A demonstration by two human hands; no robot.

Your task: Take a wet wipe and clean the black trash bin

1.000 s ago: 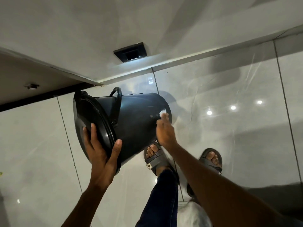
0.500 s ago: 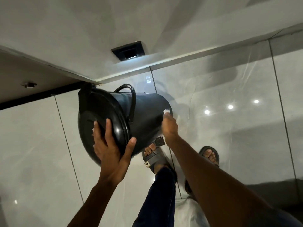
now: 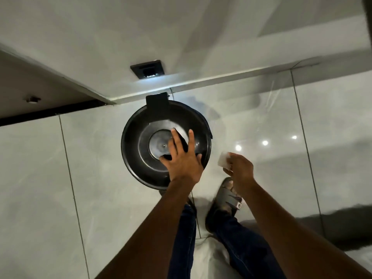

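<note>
Steadying the bin [image 3: 141,158] upright on the floor, the left hand [image 3: 182,161] lies spread and open across its lid, gripping nothing, while the right hand [image 3: 240,168] pinches the wipe [image 3: 223,160] just beside, apparently readying a pass over the top.

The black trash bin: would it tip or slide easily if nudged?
Probably light: the left hand alone steadies the black trash bin. Its glossy plastic, like the shiny floor tiles, suggests it may slide. The round body would likely roll if tipped.

left hand [image 3: 182,160] splayed flat (fingers apart) | right hand [image 3: 240,168] pinching
</note>
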